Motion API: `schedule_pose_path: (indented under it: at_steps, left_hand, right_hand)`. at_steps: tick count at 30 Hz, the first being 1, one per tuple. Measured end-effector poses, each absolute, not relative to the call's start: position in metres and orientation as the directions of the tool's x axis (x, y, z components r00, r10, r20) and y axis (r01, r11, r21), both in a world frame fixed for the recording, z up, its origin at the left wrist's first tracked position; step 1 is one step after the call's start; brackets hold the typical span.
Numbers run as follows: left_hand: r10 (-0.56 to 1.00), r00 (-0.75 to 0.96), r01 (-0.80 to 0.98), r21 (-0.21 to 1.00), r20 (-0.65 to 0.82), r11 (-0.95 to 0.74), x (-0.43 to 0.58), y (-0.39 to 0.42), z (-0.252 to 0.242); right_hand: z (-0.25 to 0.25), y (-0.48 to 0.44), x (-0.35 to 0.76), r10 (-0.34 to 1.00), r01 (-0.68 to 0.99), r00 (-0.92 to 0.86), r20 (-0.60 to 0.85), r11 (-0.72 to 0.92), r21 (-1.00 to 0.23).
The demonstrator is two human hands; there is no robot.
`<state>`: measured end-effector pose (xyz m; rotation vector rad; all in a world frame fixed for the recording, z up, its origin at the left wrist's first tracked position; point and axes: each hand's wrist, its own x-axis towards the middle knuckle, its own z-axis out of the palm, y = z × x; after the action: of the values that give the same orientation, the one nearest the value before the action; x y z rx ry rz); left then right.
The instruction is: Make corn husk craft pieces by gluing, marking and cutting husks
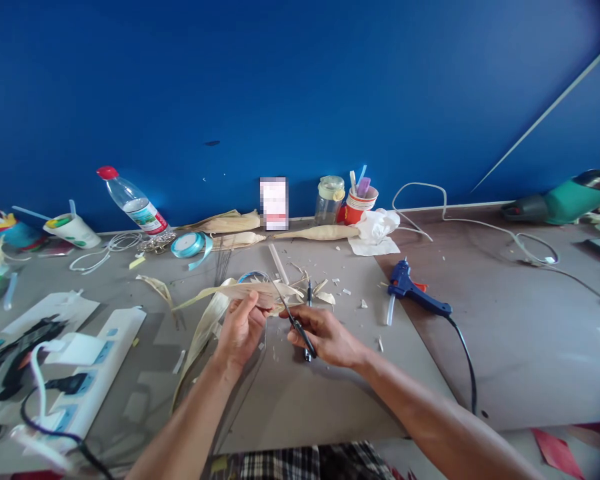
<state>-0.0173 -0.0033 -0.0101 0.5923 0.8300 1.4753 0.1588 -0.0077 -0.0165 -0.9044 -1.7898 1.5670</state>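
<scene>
My left hand (244,327) pinches a dry corn husk (230,291) between thumb and fingers, its long tip trailing to the left. In my right hand (325,333) is a pair of scissors (299,327) with dark handles, the blades pointing up and left at the right end of the husk. Whether the blades touch the husk, I cannot tell. Below my right hand lies a dark pen-like tool (309,293), partly hidden. Another husk strip (200,340) hangs down beside my left wrist. Small husk scraps (325,297) lie just beyond my right hand.
A blue glue gun (415,290) with a black cord lies to the right. At left stands a white power strip (115,340) with plugs. Along the blue wall are a bottle (137,203), ribbon roll (189,245), jar (329,203), red cup (359,203) and crumpled tissue (376,230).
</scene>
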Motion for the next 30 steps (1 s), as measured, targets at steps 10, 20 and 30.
schedule_pose_path:
  at_steps: [10, 20, 30]
  left_hand:
    - [0.966, -0.171, -0.657, 0.753, -0.192, 0.033, -0.01, -0.005, -0.008]
    - [0.961, -0.101, -0.704, 0.701, -0.258, 0.114, -0.009, -0.006, -0.009]
    - [0.981, -0.075, -0.676, 0.732, -0.181, 0.083, -0.004, -0.007, -0.009]
  right_hand:
    - [-0.003, -0.014, 0.155, 0.819, 0.283, -0.574, 0.01, 0.209, -0.936]
    - [0.004, -0.017, 0.151, 0.846, 0.372, -0.529, 0.062, 0.297, -0.88]
    - [-0.001, -0.016, 0.15, 0.864, 0.279, -0.499, 0.066, 0.232, -0.932]
